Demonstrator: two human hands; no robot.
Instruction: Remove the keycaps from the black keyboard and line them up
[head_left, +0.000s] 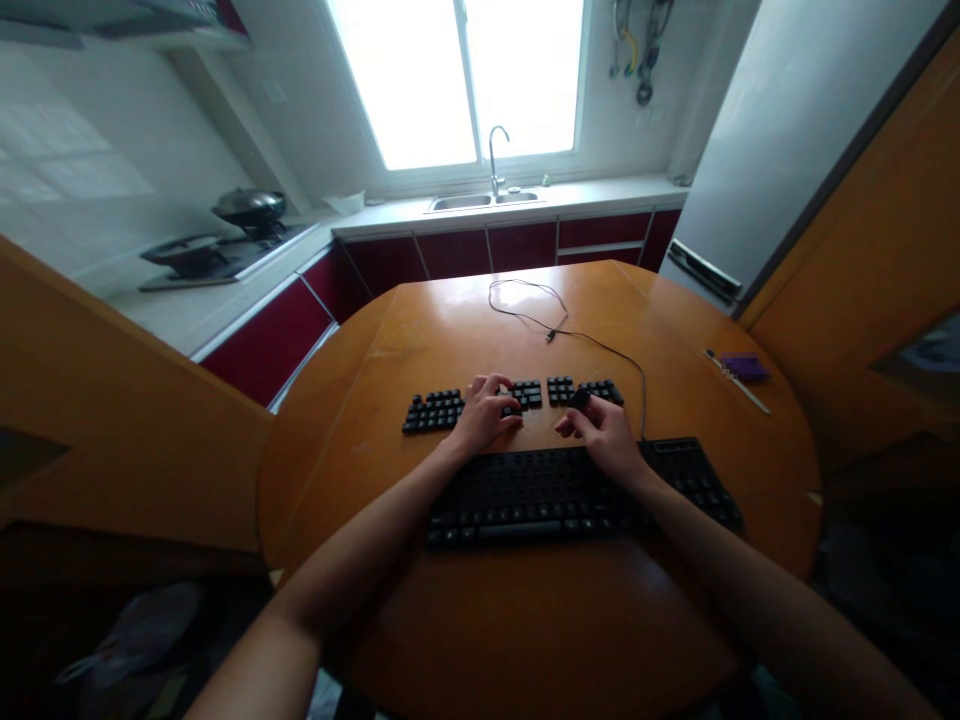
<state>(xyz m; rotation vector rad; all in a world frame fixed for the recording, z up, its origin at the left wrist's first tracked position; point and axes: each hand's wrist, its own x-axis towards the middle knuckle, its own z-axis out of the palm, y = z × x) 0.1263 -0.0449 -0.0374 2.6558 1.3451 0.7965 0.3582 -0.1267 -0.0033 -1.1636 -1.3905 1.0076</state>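
A black keyboard (525, 528) lies on the wooden table, its lower rows and right-hand block fitted with keycaps while its upper middle shows bare key positions. Behind it, loose black keycaps are set out in groups, one group of keycaps (433, 411) at the left and another (559, 390) right of centre. My left hand (486, 412) rests over the left-hand keycaps with curved, parted fingers; some caps are hidden under it. Above the keyboard's far edge, my right hand (602, 432) pinches a small black keycap (580, 398) between thumb and fingers.
The keyboard's cable (611, 347) loops across the far part of the round table (450, 320). At the right lie a thin pale stick (746, 390) and a purple item (744, 367), partly blurred. Beyond stand a counter with a sink (461, 202), a stove and a fridge.
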